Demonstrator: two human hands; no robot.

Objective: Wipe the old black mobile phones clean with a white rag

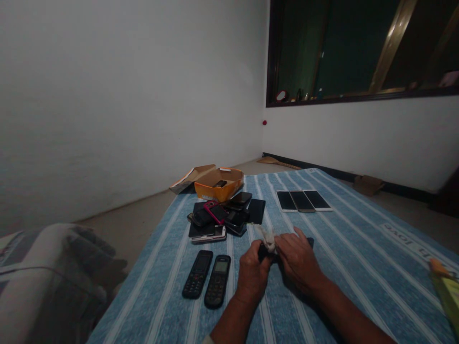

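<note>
My left hand [253, 272] is closed around a small dark phone [264, 252] held just above a blue striped cloth [358, 248]. My right hand [297, 258] pinches a crumpled white rag [267, 236] against the phone's top. Two black keypad phones [207, 277] lie side by side on the cloth just left of my left hand. A pile of assorted phones [224, 217], one of them pink, sits further back. Three flat smartphones [303, 200] lie in a row at the back right.
An open orange cardboard box [218, 184] with a phone inside stands at the cloth's far left corner. White walls meet behind it, with a dark window at upper right. A yellow-green object [446, 291] lies at the right edge. A blurred grey bundle [53, 282] is at left.
</note>
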